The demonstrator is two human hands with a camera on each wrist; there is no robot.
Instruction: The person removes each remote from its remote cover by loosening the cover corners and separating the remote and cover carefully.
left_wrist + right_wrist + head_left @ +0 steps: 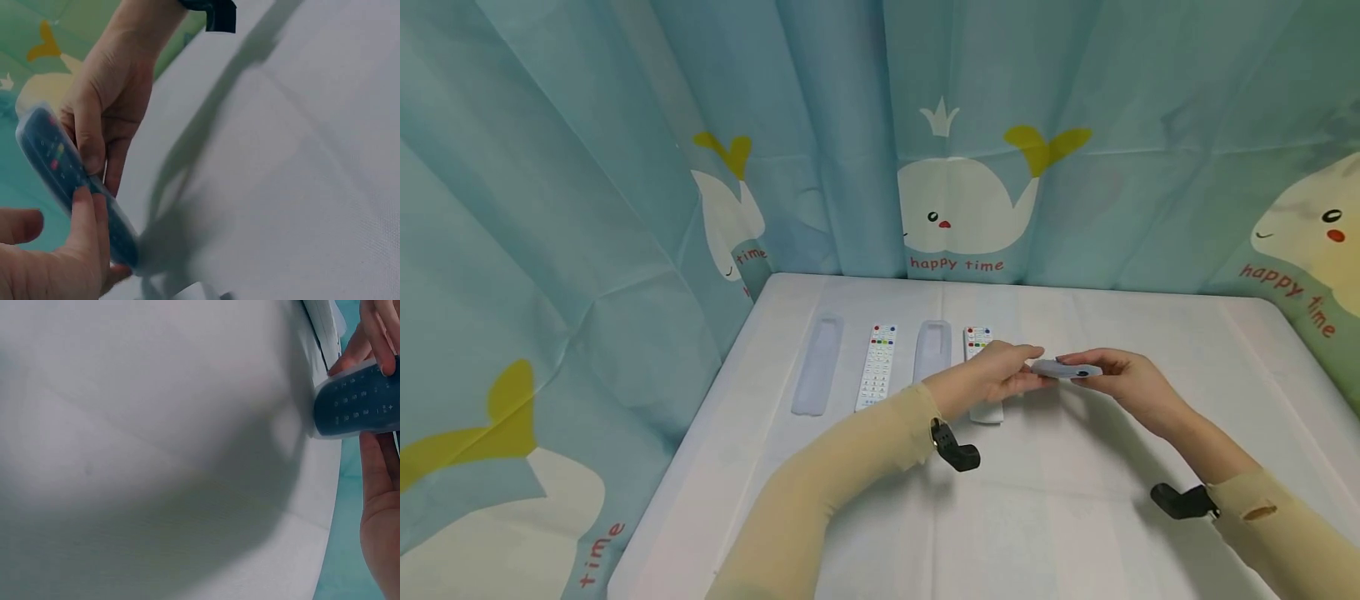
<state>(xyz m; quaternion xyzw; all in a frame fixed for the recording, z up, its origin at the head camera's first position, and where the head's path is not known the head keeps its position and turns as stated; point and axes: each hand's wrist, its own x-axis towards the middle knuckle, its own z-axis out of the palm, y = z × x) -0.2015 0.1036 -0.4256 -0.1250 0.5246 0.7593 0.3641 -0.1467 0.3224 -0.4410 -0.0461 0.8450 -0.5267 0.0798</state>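
Observation:
Both hands hold a dark blue remote control [59, 156] in a translucent sleeve [320, 431] above the table. Coming from the left, my left hand [996, 371] grips one end, its fingertips on the button face in the left wrist view. At the other end, my right hand [1131, 383] pinches the sleeved remote between thumb and fingers. Seen from the head it is nearly edge-on. Beneath my left hand lies a white remote [987, 412], its middle hidden by the hand.
Left of the hands, an empty translucent sleeve [933, 343], another white remote [876, 367] and a second translucent sleeve [817, 367] lie in a row on the white table [1045, 517]. A blue curtain [835, 100] with whale prints hangs behind and on the left.

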